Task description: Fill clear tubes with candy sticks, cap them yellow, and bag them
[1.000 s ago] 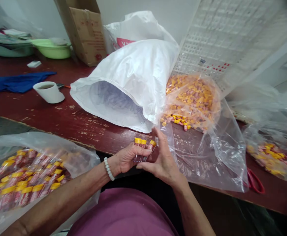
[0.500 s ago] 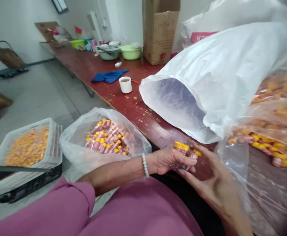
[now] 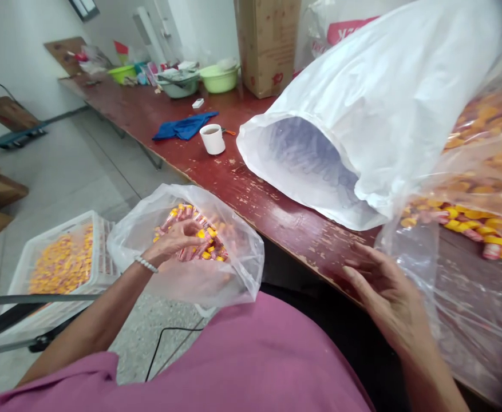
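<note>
My left hand [image 3: 176, 239], with a pale bead bracelet at the wrist, is over the mouth of a translucent plastic bag [image 3: 237, 272]. Its fingers and thumb curl around a small yellow-capped bottle [image 3: 200, 234], and the palm is hidden. Inside the bag, beneath that hand, lie many small pink bottles [image 3: 214, 252] with yellow caps. My right hand [image 3: 383, 292] is at the front edge of the red table [image 3: 285, 220], fingers apart and holding nothing. Close to it are a clear plastic bag [image 3: 422, 252] and more yellow-capped bottles [image 3: 486, 229].
A big white sack [image 3: 388, 109] lies on the table with its mouth open. Beyond it stand a white cup [image 3: 212, 141], a blue cloth [image 3: 185, 127], a cardboard box [image 3: 270, 51] and basins [image 3: 219, 80]. At left, a white crate [image 3: 100, 252] holds yellow-capped bottles behind metal bars.
My left hand has moved left from beside my right hand to over the plastic bag. The right hand no longer touches any bottles and has opened. The view has shifted slightly.
</note>
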### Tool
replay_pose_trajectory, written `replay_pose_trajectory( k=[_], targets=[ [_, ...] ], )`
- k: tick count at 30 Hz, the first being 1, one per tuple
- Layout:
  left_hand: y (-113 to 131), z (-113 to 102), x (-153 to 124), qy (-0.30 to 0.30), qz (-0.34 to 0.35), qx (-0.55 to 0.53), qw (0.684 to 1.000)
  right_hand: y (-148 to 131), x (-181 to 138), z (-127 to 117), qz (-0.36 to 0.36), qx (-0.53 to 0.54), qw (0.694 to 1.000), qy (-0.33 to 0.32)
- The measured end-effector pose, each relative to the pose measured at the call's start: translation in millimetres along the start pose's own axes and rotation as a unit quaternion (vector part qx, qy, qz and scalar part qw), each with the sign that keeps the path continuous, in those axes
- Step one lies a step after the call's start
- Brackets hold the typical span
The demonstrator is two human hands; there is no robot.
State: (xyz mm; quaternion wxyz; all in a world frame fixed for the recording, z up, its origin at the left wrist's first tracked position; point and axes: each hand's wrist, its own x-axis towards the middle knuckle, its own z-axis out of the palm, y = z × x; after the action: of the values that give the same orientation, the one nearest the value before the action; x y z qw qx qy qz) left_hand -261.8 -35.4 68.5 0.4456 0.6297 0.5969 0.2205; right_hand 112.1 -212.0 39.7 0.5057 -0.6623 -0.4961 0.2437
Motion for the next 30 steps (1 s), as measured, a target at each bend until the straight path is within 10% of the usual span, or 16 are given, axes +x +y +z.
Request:
replay_pose_trajectory(
  k=[10, 17, 23, 30],
  targets=[
    [82, 21, 49, 0.085, 0.149, 0.039, 0.984, 29, 10, 0, 0.018, -0.04, 0.997, 0.068],
    [173, 162, 143, -0.022, 0.422, 0.293, 0.857, 56, 7, -2, 0.097, 0.015, 0.985, 0.144],
    [228, 285, 197, -0.018, 0.454, 0.305, 0.837, 55, 5, 0, 0.081, 0.003, 0.984, 0.158],
    [246, 355, 208, -0.051, 0.469, 0.327, 0.819, 46, 7, -1, 0.032, -0.043, 0.983, 0.174]
  ],
)
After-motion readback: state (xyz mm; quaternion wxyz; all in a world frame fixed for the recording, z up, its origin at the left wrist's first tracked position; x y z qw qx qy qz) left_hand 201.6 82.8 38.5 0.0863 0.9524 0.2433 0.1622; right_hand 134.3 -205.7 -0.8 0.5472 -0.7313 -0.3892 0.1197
